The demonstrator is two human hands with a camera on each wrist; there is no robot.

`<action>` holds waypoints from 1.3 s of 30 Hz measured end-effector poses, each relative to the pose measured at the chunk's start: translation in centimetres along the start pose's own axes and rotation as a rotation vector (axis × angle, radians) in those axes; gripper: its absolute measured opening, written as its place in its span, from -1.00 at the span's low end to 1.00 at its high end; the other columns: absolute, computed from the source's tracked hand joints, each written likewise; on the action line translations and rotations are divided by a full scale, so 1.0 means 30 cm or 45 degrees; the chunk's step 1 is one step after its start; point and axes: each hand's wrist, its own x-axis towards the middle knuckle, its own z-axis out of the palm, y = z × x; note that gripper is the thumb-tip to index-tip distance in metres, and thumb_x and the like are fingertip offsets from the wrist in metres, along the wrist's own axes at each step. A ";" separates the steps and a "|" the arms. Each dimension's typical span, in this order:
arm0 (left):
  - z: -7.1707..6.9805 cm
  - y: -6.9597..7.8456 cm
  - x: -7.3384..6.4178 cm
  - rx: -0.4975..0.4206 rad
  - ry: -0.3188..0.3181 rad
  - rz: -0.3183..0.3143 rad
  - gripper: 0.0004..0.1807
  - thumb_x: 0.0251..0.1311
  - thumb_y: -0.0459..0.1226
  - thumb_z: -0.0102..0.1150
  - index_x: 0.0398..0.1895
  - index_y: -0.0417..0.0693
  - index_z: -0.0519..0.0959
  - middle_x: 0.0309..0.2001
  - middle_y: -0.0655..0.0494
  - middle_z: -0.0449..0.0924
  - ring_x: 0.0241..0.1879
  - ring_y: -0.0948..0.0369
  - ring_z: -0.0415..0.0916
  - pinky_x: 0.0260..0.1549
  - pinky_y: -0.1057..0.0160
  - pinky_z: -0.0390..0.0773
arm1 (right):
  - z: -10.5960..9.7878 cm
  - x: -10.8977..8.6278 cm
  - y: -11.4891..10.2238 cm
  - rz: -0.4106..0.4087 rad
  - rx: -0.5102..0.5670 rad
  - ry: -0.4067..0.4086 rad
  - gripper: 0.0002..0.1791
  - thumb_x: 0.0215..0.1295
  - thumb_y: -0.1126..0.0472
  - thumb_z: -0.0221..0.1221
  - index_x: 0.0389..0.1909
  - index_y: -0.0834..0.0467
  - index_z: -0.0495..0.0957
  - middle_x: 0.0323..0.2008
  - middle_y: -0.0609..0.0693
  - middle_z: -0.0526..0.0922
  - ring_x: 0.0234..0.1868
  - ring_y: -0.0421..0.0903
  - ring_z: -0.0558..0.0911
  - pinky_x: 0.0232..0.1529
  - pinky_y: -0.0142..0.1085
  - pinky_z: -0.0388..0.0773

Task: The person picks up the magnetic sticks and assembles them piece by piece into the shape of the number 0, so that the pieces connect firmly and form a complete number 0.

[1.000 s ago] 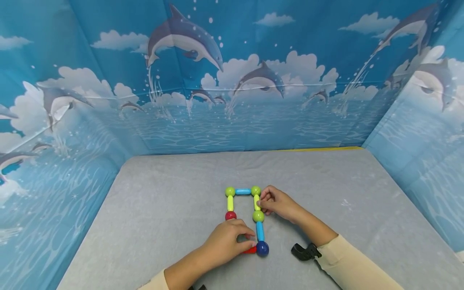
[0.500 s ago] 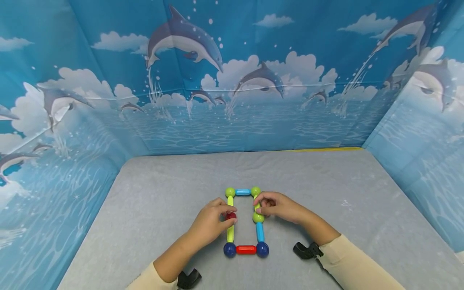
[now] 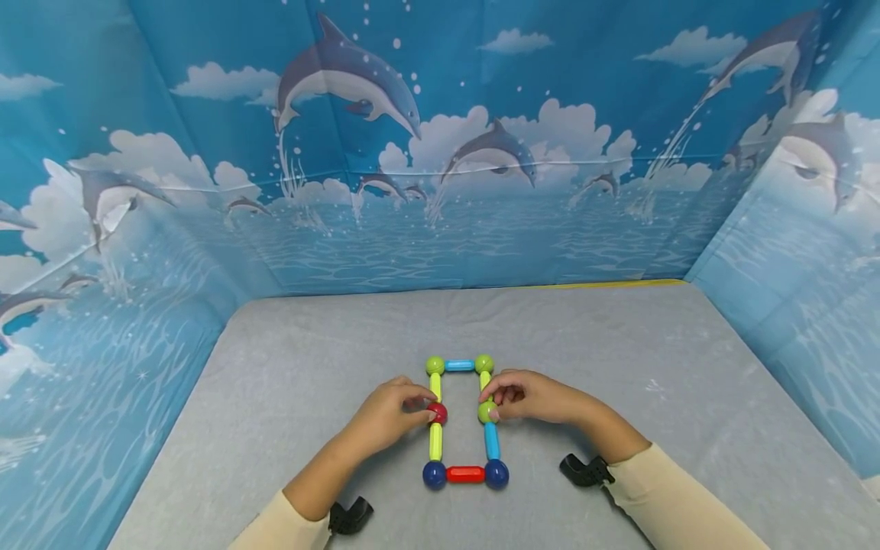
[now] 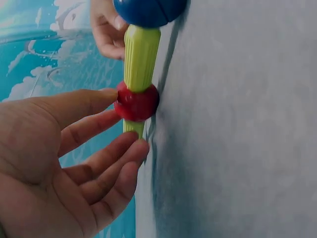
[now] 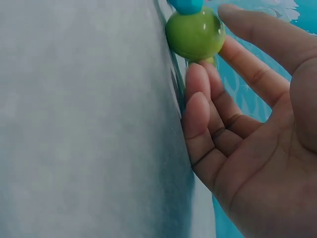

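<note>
On the grey cloth lies a closed rectangle of toy magnetic rods and balls. Its left side has a red ball (image 3: pixel 436 413) between two yellow-green rods (image 4: pixel 141 58). My left hand (image 3: pixel 387 413) pinches the red ball, thumb on one side and index finger on the other. Opposite, a green ball (image 3: pixel 487 412) joins a yellow-green rod to a blue rod (image 3: pixel 491 441). My right hand (image 3: pixel 539 396) holds this green ball between thumb and index finger, its other fingers curled beside the rod. Dark blue balls (image 3: pixel 435 475) and a red rod (image 3: pixel 465 474) form the near side.
Two green balls (image 3: pixel 435 365) and a light blue rod (image 3: pixel 459 366) make the far side. A dolphin-print curtain (image 3: pixel 440 229) encloses the grey table (image 3: pixel 330 336) behind and at both sides. Black wrist mounts (image 3: pixel 586 470) sit at the sleeves.
My left hand has moved from the near red rod up to the red ball, uncovering the near left corner. My right hand has slid slightly nearer, from the yellow-green rod to the green ball.
</note>
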 end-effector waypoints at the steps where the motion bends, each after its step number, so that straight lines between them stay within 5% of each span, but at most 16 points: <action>1: -0.002 -0.004 0.001 -0.007 -0.012 0.002 -0.77 0.24 -0.16 0.36 -0.04 0.13 0.73 -0.22 0.23 0.60 -0.20 0.28 0.53 -0.29 0.33 0.51 | -0.001 -0.001 -0.002 0.004 -0.004 -0.004 -0.68 0.34 0.12 0.31 0.09 0.04 0.65 -0.15 0.03 0.58 -0.17 -0.10 0.54 -0.18 -0.33 0.54; 19: 0.006 -0.028 0.013 -0.064 -0.096 0.060 -0.74 0.25 -0.21 0.37 0.01 0.13 0.72 -0.19 0.28 0.72 -0.24 0.38 0.56 -0.25 0.37 0.56 | -0.005 -0.015 -0.011 0.041 -0.078 -0.023 -0.64 0.35 0.14 0.31 0.15 0.00 0.63 -0.10 -0.02 0.62 -0.14 -0.12 0.58 -0.13 -0.32 0.57; 30: 0.020 -0.038 0.012 -0.030 0.035 0.033 -0.68 0.28 -0.22 0.34 0.10 0.11 0.69 -0.04 0.20 0.74 -0.16 0.31 0.59 -0.17 0.32 0.60 | 0.012 -0.008 -0.007 0.008 -0.165 0.119 -0.61 0.38 0.13 0.28 0.21 0.00 0.60 -0.12 -0.01 0.60 -0.27 -0.17 0.52 -0.27 -0.38 0.52; 39: 0.038 -0.032 0.020 -0.051 0.132 -0.020 -0.70 0.28 -0.19 0.35 0.07 0.10 0.70 -0.13 0.18 0.72 -0.27 0.29 0.49 -0.34 0.38 0.51 | 0.026 -0.003 -0.019 0.057 -0.227 0.235 -0.63 0.39 0.15 0.27 0.19 -0.05 0.61 -0.09 -0.05 0.61 -0.26 -0.14 0.52 -0.30 -0.37 0.54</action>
